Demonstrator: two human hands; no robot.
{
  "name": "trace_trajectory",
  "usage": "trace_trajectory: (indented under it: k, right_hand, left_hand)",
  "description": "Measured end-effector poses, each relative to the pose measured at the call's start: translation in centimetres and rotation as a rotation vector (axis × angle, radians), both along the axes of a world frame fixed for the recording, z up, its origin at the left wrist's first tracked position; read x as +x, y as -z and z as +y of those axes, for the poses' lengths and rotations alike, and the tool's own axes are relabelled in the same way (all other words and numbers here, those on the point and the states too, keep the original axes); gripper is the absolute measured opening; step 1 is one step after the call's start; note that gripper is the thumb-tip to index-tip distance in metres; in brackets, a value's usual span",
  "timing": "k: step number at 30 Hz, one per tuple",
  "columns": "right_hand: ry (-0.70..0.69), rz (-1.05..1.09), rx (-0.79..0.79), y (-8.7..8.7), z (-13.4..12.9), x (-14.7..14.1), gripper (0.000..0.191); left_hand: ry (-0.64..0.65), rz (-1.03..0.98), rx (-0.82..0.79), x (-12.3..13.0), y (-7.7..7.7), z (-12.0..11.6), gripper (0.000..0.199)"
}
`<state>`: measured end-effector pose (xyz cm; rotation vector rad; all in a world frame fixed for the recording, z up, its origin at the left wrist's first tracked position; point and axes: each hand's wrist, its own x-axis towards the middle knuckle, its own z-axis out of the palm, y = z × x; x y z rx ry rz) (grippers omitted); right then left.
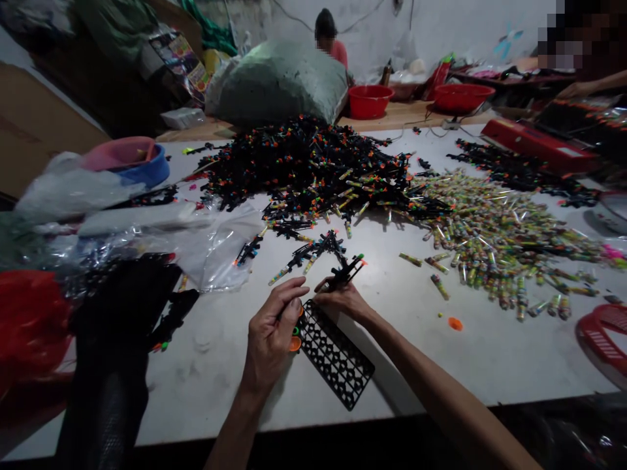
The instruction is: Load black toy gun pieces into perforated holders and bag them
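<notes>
- White-topped worktable (pixel 206 391), scuffed, in a dim, cluttered workroom with pale walls
- Left hand (pixel 269 333): thumb and fingers pressed together, pinching a thin dark stem (pixel 283 314), its end partly hidden by the fingers
- Right hand (pixel 343 299): fingers curled around a black plastic toy rifle (pixel 345 273) with a neon orange tip, held just beside the left hand
- Directly below both hands, a black plastic lattice frame (pixel 336 352) lying flat on the table
- Against the left hand's fingers, a small orange disc (pixel 294 343); a second orange disc (pixel 455 324) well off past the right hand
- Straight ahead of the hands, a heaped pile of black toy rifles (pixel 304 170) with neon tips
- Ahead and right of the right hand, a spread of striped tubes (pixel 494 248)
- Left of the left hand, a black bag (pixel 112 352), a clear plastic bag (pixel 215 254) and nested pink and blue bowls (pixel 125 162)
- Far beyond the hands, a grey-green sack (pixel 279 81), two red basins (pixel 368 101), a seated person (pixel 333 39) and, at far right, a co-worker's forearm (pixel 585 85)
</notes>
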<state>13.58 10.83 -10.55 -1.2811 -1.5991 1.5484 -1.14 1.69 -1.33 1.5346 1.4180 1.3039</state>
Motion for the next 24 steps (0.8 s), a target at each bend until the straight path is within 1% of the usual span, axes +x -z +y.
trace_trajectory:
  k: [2,3,5,7,8,9,10,11,12,13,14,15,16,17,18,20,21,23,24]
  right_hand:
    - [-0.037,0.017,-0.018,0.0,-0.1,-0.2,0.015]
    - [-0.088,-0.032,0.024,-0.1,-0.2,-0.4,0.014]
    - [-0.193,-0.238,0.196,-0.6,-0.5,-1.3,0.010]
    - [-0.267,-0.505,0.377,-1.5,-0.8,-2.3,0.008]
    - [-0.293,-0.618,0.443,-1.9,-1.0,-2.7,0.010]
    - [-0.320,-0.699,0.482,-2.4,-1.1,-3.0,0.013]
    - [-0.368,-0.738,0.486,-2.8,-1.0,-3.0,0.014]
    - [-0.416,-0.741,0.459,-3.2,-0.7,-2.7,0.016]
    - [-0.431,-0.729,0.421,-3.5,-0.2,-2.2,0.019]
    - [-0.393,-0.728,0.384,-3.7,0.5,-1.4,0.024]
    - [-0.302,-0.750,0.344,-3.9,1.4,-0.4,0.030]
    - [-0.179,-0.788,0.307,-4.0,2.3,0.8,0.033]
    - [-0.050,-0.835,0.270,-4.0,3.2,1.9,0.034]
    - [0.050,-0.875,0.231,-4.0,4.0,3.0,0.032]
    - [0.092,-0.896,0.184,-3.9,4.6,4.1,0.028]
    - [0.068,-0.869,0.092,-3.7,4.7,6.1,0.016]
    - [0.046,-0.840,0.057,-3.6,4.2,7.0,0.010]
    - [0.009,-0.765,-0.018,-3.4,2.3,8.5,0.004]
    - [-0.005,-0.666,-0.080,-3.2,1.0,9.1,0.004]
  left_hand:
    - [0.003,-0.002,-0.001,0.0,0.0,0.0,0.021]
    - [0.007,-0.001,-0.003,-0.1,0.0,0.0,0.022]
    - [0.005,0.006,-0.003,-0.1,0.1,-0.1,0.023]
    - [0.010,0.032,0.009,-0.1,0.1,0.0,0.029]
    - [0.021,0.052,0.015,-0.1,0.1,0.1,0.032]
    - [0.039,0.071,0.018,-0.1,0.1,0.1,0.034]
    - [0.057,0.086,0.015,0.0,0.1,0.2,0.035]
    - [0.070,0.092,0.009,0.0,0.0,0.4,0.034]
    - [0.071,0.088,0.005,0.1,0.0,0.5,0.033]
    - [0.062,0.077,0.006,0.1,0.0,0.6,0.032]
    - [0.048,0.063,0.014,0.2,0.1,0.6,0.031]
    - [0.031,0.051,0.029,0.3,0.1,0.7,0.031]
    - [0.017,0.044,0.046,0.4,0.2,0.7,0.031]
    - [0.008,0.041,0.059,0.5,0.2,0.7,0.031]
    - [0.004,0.042,0.066,0.5,0.2,0.8,0.031]
    - [0.008,0.049,0.064,0.5,0.3,0.7,0.031]
    - [0.016,0.052,0.056,0.4,0.3,0.7,0.031]
    - [0.030,0.048,0.040,0.3,0.3,0.7,0.032]
    - [0.034,0.045,0.037,0.2,0.3,0.6,0.032]
